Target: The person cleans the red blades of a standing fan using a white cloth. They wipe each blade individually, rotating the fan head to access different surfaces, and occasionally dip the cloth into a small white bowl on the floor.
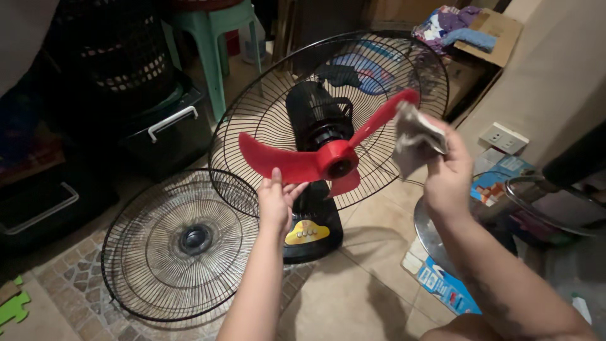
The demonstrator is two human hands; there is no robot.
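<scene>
Near the frame's centre, the left hand pinches the lower edge of a red fan blade, fingers closed on it. The right hand, centre right, grips a crumpled grey cloth against the blade's upper tip. Behind stands the black rear guard; the detached front grille lies lower left on the tiled floor. A green stool stands at upper left.

Head view | taken from above, angled down and forward | close range, arm's length to fan | floor seen beneath | single view only.
</scene>
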